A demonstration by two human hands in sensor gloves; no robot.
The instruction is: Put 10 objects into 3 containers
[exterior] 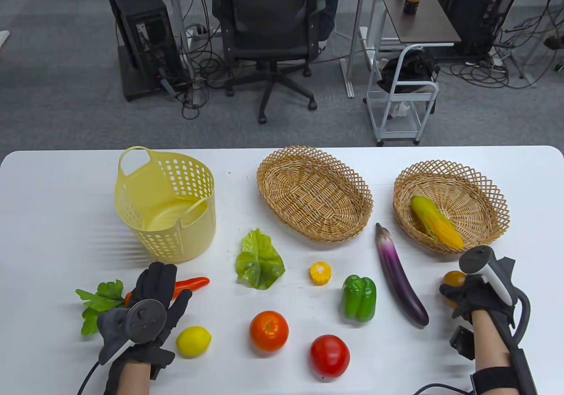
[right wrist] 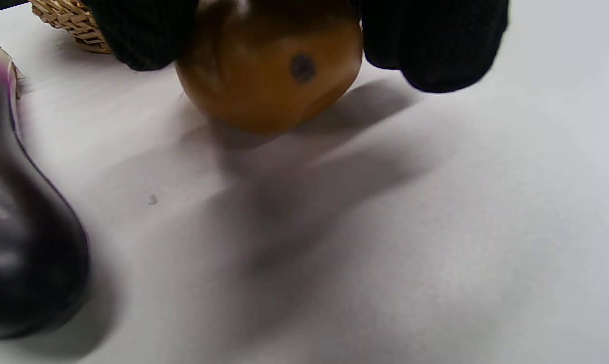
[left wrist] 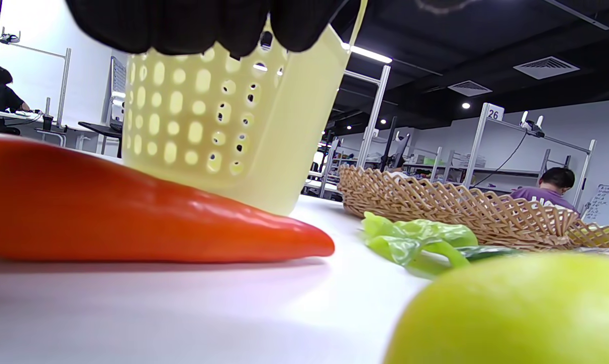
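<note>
My left hand (exterior: 169, 287) lies spread over an orange carrot (exterior: 194, 283) with green leaves; in the left wrist view its fingertips (left wrist: 208, 25) hang just above the carrot (left wrist: 132, 217), not gripping it. My right hand (exterior: 456, 291) grips a brown-orange round fruit (exterior: 454, 278) close to the table; in the right wrist view fingers (right wrist: 435, 40) flank the fruit (right wrist: 269, 86). A yellow plastic basket (exterior: 194, 236) and an oval wicker basket (exterior: 273, 165) are empty. A round wicker basket (exterior: 493, 192) holds a corn cob (exterior: 436, 222).
On the white table lie a lettuce leaf (exterior: 259, 260), a small yellow pumpkin (exterior: 320, 273), a green pepper (exterior: 359, 298), a purple eggplant (exterior: 398, 276), an orange tomato (exterior: 269, 331), a red tomato (exterior: 329, 355) and a lemon (exterior: 194, 341).
</note>
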